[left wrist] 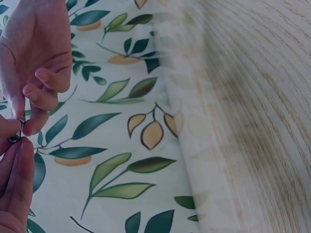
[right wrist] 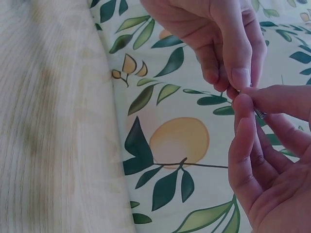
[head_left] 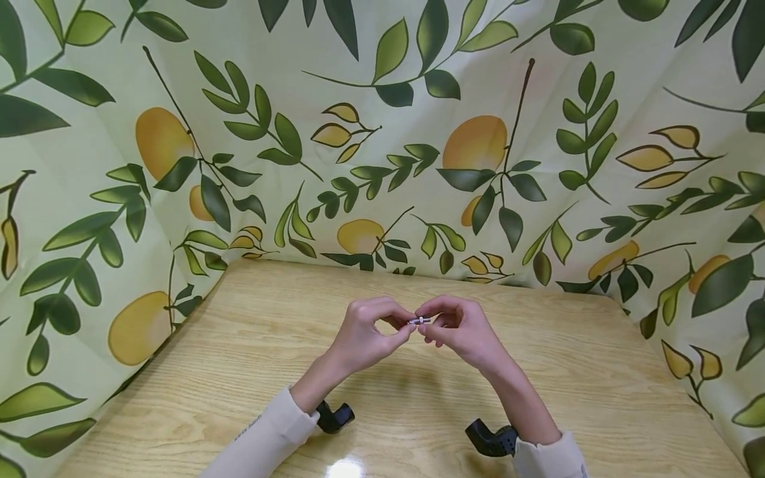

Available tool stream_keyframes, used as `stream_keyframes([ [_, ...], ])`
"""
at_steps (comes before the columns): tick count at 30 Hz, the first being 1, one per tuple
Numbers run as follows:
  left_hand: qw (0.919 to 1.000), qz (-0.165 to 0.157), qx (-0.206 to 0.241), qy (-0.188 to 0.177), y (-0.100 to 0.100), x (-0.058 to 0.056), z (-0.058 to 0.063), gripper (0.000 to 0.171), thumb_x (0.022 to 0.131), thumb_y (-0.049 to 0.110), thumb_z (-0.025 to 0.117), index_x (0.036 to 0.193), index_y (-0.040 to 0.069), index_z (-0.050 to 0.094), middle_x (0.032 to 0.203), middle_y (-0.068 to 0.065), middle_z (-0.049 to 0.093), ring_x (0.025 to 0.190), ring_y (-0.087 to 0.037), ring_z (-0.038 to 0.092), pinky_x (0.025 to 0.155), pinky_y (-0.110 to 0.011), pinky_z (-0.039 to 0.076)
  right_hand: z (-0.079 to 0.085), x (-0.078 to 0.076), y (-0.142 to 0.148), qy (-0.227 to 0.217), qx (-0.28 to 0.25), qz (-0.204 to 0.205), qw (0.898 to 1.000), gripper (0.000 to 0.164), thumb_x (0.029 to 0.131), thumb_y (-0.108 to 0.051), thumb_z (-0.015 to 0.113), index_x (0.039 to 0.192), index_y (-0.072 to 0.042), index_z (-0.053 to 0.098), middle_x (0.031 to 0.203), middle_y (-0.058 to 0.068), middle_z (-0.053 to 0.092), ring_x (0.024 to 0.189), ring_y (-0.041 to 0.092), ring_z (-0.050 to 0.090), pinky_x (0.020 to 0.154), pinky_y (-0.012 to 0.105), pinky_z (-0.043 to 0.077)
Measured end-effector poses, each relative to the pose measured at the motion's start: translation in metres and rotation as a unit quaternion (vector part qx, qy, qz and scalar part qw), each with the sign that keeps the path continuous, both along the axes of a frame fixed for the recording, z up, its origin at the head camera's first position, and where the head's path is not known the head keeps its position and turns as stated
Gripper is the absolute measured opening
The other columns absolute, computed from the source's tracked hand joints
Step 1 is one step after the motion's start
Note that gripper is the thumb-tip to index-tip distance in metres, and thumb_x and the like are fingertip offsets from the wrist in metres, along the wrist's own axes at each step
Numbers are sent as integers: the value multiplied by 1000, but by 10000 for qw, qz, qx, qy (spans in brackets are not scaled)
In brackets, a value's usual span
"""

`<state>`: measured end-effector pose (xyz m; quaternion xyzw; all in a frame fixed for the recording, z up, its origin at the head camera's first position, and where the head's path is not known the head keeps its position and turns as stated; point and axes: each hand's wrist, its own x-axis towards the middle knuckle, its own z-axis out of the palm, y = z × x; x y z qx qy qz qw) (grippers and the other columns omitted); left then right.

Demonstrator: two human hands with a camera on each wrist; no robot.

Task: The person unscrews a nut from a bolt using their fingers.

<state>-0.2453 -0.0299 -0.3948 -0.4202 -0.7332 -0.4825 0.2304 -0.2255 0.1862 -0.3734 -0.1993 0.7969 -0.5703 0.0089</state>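
Hands (head_left: pixel 366 335) (head_left: pixel 461 332) pinching metal piece (head_left: pixel 422 320), sleeve lettering (head_left: pixel 248 428) illegible

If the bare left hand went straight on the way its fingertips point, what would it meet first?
Probably the bare right hand: its fingertips lie just past those of the left hand, at the small, slim, silvery metal piece that both pinch. Exact depth is unclear.

pass: tabletop (head_left: pixel 257 345) outside left grip (head_left: pixel 363 334), right grip (head_left: pixel 465 334) | barrier: patterned cloth (head_left: pixel 412 126) behind, both sides
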Motion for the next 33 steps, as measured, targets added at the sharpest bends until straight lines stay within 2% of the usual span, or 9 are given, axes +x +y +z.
stream_keyframes([
  [6,10000,-8,10,78,1,0,-1,8,86,0,79,91,7,79,84,-4,78,73,-7,74,70,-15,61,0,-1,1,-148,152,-98,9997,28,96,-18,73,117,0,71,100,14,75,70,17,70,61,31,59],
  [9,9999,-19,32,130,2,-1,-2,9,86,-1,78,91,6,79,83,-5,78,73,-7,74,70,-15,61,0,-2,2,-287,259,-96,9992,28,100,-24,69,115,-1,72,98,11,76,72,19,71,63,31,60],
  [15,9999,-12,6,113,4,0,-4,9,86,-1,78,91,6,79,84,-4,78,73,-7,74,71,-15,61,0,-2,2,-290,278,-45,9992,20,98,-19,71,111,-3,74,95,10,75,72,21,70,63,32,60],
  [22,9999,16,23,105,2,1,-3,10,85,-1,79,92,6,79,85,-5,79,74,-8,74,72,-16,61,0,-1,1,-93,107,-21,9999,22,92,-11,76,111,1,72,96,15,74,69,13,70,62,28,58],
  [28,9999,9,69,155,2,1,-3,9,85,-1,78,91,6,79,84,-5,78,72,-8,74,70,-17,62,-1,-2,2,-190,229,-31,9996,25,96,-20,73,113,-2,72,102,16,75,71,18,71,62,32,60],
  [33,10000,-7,46,84,3,2,-3,8,86,0,78,92,6,79,84,-6,78,73,-8,74,71,-17,62,-1,-3,4,-371,359,42,9987,26,100,-26,68,112,-3,73,98,14,75,73,23,70,63,35,61],
])
